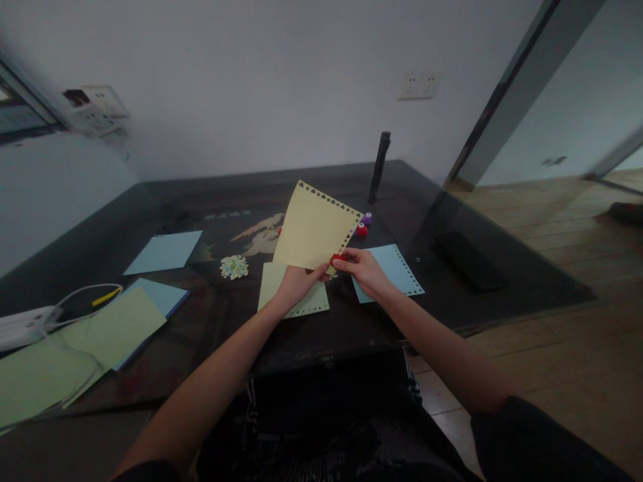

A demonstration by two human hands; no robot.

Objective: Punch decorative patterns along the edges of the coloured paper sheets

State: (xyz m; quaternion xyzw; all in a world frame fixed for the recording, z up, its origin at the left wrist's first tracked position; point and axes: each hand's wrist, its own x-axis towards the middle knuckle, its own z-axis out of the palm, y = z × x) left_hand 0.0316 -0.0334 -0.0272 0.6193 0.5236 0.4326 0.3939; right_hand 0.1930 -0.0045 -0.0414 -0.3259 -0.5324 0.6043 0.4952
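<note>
With our left hand pinching the yellow sheet upright, we keep our right hand's red punch square against its unpunched lower edge.

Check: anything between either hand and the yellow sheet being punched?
Nothing visible. The left hand grips the yellow sheet at its bottom edge; the right hand holds a red punch against the lower corner. The spare punches sit behind, clear of both.

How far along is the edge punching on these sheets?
Done: the blue sheet and green sheet show punched edges. In hand: left hand holds the yellow sheet, two edges punched, right hand on a red punch. Left: plain sheets at far left.
</note>
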